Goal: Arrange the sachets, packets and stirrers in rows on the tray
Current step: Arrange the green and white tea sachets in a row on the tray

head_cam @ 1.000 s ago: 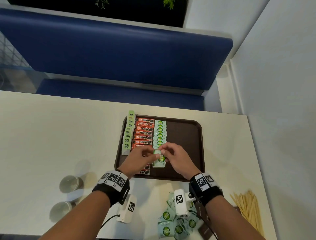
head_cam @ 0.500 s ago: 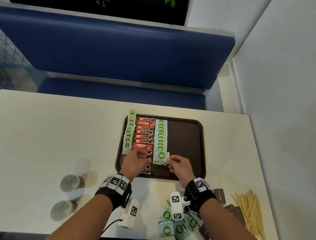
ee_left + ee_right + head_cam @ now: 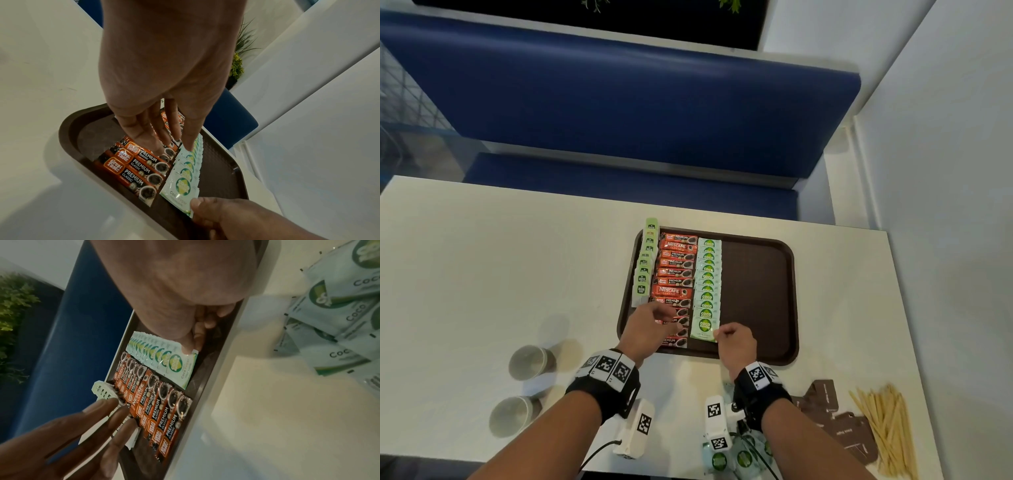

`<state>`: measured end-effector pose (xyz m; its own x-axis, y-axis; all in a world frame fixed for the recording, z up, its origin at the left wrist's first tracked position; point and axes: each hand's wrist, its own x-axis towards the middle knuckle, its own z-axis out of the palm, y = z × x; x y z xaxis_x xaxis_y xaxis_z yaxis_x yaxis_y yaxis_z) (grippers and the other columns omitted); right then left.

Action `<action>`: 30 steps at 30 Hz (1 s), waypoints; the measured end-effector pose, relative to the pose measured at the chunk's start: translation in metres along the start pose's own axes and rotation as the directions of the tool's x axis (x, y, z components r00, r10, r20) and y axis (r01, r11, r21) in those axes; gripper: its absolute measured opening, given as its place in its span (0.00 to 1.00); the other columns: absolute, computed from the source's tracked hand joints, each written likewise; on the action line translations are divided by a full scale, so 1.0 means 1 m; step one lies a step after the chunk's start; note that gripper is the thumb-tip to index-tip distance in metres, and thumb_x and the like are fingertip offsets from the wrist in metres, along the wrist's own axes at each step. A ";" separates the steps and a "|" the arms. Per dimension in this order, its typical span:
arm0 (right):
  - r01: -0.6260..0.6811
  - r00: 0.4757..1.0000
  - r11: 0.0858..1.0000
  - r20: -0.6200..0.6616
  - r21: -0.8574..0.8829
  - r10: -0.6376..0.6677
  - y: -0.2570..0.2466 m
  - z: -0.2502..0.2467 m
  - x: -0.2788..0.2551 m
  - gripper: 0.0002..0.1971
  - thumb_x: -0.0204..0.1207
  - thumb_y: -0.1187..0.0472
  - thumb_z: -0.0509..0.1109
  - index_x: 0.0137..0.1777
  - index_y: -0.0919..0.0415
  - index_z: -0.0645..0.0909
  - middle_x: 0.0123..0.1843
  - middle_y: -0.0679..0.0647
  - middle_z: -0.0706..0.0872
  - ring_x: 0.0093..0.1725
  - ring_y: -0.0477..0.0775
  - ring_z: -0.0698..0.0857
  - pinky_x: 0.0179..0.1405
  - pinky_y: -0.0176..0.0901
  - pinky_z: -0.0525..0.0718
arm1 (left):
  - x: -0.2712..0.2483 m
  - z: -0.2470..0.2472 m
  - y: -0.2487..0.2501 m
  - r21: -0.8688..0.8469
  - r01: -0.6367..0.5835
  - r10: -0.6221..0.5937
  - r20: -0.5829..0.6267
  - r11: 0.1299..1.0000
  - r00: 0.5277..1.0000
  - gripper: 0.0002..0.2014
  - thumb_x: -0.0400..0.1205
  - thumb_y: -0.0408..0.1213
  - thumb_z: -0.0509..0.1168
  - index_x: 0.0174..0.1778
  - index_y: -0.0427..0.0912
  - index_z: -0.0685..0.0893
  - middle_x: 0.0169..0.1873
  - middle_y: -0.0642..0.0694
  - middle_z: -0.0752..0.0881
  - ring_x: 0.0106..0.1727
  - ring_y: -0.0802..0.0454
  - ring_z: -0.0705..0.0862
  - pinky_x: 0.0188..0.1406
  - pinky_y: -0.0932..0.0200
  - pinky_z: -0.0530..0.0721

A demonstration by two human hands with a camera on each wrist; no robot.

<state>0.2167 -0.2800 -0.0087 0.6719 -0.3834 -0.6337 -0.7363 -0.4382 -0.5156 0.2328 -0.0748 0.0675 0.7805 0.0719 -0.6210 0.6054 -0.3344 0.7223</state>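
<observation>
A brown tray (image 3: 756, 291) holds three rows: pale green tea bags (image 3: 643, 270), red coffee sachets (image 3: 674, 274) and green-and-white coco sugar sachets (image 3: 708, 274). My right hand (image 3: 717, 334) pinches the right near corner of the nearest coco sugar sachet (image 3: 703, 329), which lies at the row's near end. The right wrist view shows thumb and finger of that hand (image 3: 191, 348) on the sachet (image 3: 176, 368). My left hand (image 3: 664, 315) is over the near coffee sachets (image 3: 131, 170) with fingers (image 3: 162, 142) straight, holding nothing.
On the table near me lie loose coco sugar sachets (image 3: 736, 455), brown packets (image 3: 839, 421) and a bundle of wooden stirrers (image 3: 883, 431). Two paper cups (image 3: 532, 361) lie at the left. The tray's right half is bare. A blue bench runs behind the table.
Both hands brought the coco sugar sachet down onto the near end of its row. The left hand let go and shifted left over the coffee sachets; the right still pinches it.
</observation>
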 end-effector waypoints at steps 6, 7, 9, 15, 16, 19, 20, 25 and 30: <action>0.011 0.999 0.999 -0.040 -0.043 -0.013 0.000 -0.001 0.002 0.09 0.81 0.56 0.76 0.39 0.46 0.85 0.45 0.44 0.92 0.57 0.57 0.89 0.59 0.52 0.89 | -0.001 -0.003 -0.003 0.001 0.004 -0.004 0.013 1.000 1.000 0.14 0.78 0.34 0.85 0.56 0.47 0.90 0.51 0.48 0.93 0.55 0.52 0.91 0.52 0.58 0.87; 0.014 0.999 0.999 -0.046 -0.047 -0.016 0.000 -0.002 0.002 0.09 0.81 0.56 0.77 0.39 0.47 0.85 0.45 0.44 0.92 0.56 0.57 0.89 0.59 0.52 0.89 | -0.001 -0.003 -0.003 -0.004 0.003 -0.003 0.014 1.000 1.000 0.14 0.78 0.34 0.85 0.56 0.47 0.90 0.51 0.48 0.93 0.54 0.52 0.91 0.51 0.58 0.87; 0.019 0.998 0.999 -0.052 -0.047 -0.022 -0.001 -0.004 0.002 0.09 0.81 0.56 0.79 0.39 0.47 0.84 0.46 0.46 0.92 0.53 0.56 0.90 0.57 0.52 0.90 | -0.002 -0.002 -0.002 0.001 0.002 -0.002 0.019 1.000 1.000 0.15 0.78 0.34 0.85 0.56 0.47 0.90 0.51 0.48 0.93 0.54 0.52 0.91 0.51 0.58 0.87; 0.022 0.998 0.998 -0.052 -0.061 -0.025 -0.002 -0.004 0.002 0.07 0.80 0.55 0.79 0.42 0.48 0.85 0.46 0.46 0.92 0.51 0.54 0.91 0.54 0.51 0.90 | -0.002 0.000 -0.001 0.000 0.001 -0.001 0.027 1.000 1.000 0.15 0.78 0.34 0.85 0.57 0.45 0.90 0.49 0.48 0.93 0.53 0.51 0.91 0.56 0.54 0.89; 0.024 0.998 0.998 -0.052 -0.064 -0.027 -0.002 -0.004 0.002 0.07 0.80 0.54 0.80 0.42 0.48 0.85 0.46 0.45 0.92 0.51 0.54 0.91 0.55 0.52 0.91 | -0.002 0.000 -0.001 0.000 -0.001 0.001 0.028 1.000 1.000 0.15 0.77 0.34 0.85 0.56 0.45 0.90 0.49 0.48 0.93 0.53 0.51 0.91 0.54 0.55 0.89; 0.032 0.998 0.996 -0.054 -0.088 -0.037 -0.001 -0.005 0.001 0.07 0.80 0.53 0.79 0.42 0.48 0.85 0.45 0.44 0.92 0.51 0.54 0.90 0.57 0.53 0.90 | -0.003 -0.001 0.000 0.006 -0.010 0.010 0.032 1.000 0.999 0.14 0.77 0.33 0.85 0.56 0.44 0.90 0.48 0.47 0.93 0.53 0.51 0.91 0.54 0.56 0.88; 0.036 0.998 0.995 -0.054 -0.095 -0.042 -0.001 -0.005 0.001 0.07 0.80 0.53 0.79 0.42 0.48 0.85 0.45 0.44 0.92 0.51 0.54 0.90 0.57 0.53 0.89 | -0.002 -0.002 -0.001 0.007 -0.012 0.011 0.032 1.000 0.999 0.15 0.77 0.33 0.85 0.56 0.44 0.90 0.48 0.47 0.93 0.52 0.51 0.91 0.54 0.56 0.89; 0.051 0.997 0.993 -0.049 -0.105 -0.056 -0.001 -0.006 0.000 0.07 0.80 0.54 0.79 0.42 0.48 0.85 0.45 0.44 0.92 0.52 0.54 0.90 0.57 0.53 0.90 | -0.002 -0.003 -0.002 0.014 -0.014 0.013 0.027 1.000 1.000 0.14 0.77 0.35 0.85 0.56 0.45 0.90 0.48 0.48 0.93 0.52 0.52 0.91 0.54 0.54 0.89; 0.063 0.996 0.994 -0.050 -0.092 -0.067 -0.001 -0.006 0.000 0.05 0.81 0.55 0.78 0.43 0.48 0.86 0.46 0.44 0.93 0.51 0.53 0.90 0.56 0.51 0.90 | -0.003 -0.004 -0.002 0.018 -0.009 0.008 0.031 1.000 0.999 0.14 0.78 0.34 0.85 0.56 0.45 0.90 0.49 0.47 0.93 0.53 0.51 0.91 0.54 0.55 0.89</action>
<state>0.2180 -0.2844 -0.0054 0.7231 -0.3933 -0.5679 -0.6824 -0.5341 -0.4991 0.2301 -0.0710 0.0690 0.7801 0.0397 -0.6243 0.5956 -0.3522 0.7219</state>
